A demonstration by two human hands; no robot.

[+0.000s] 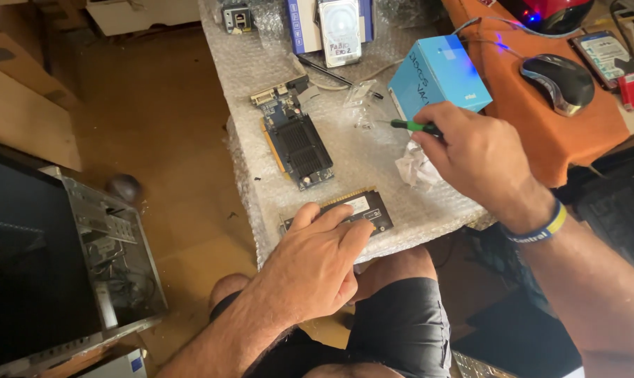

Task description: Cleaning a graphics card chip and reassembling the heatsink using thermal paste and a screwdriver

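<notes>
Small dark card [364,208] lying at desk [261,77] near edge, left hand [310,269] fingers pressing it flat, unclenched; right hand [474,157] clenching green screwdriver [409,127].

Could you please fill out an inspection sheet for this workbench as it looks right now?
Surface: bubble wrap sheet covers the table; an orange cloth lies at the right.
Job's things: small dark expansion card with gold edge contacts, lying flat near the front edge; green-handled screwdriver.
Clutter: blue graphics card with black heatsink, blue box, hard drive, crumpled white paper, black mouse.
Hands: left hand presses on the small card; right hand grips the screwdriver.
Cables: grey cable across the wrap.
Surroundings: open computer case on the brown floor at the left.
</notes>
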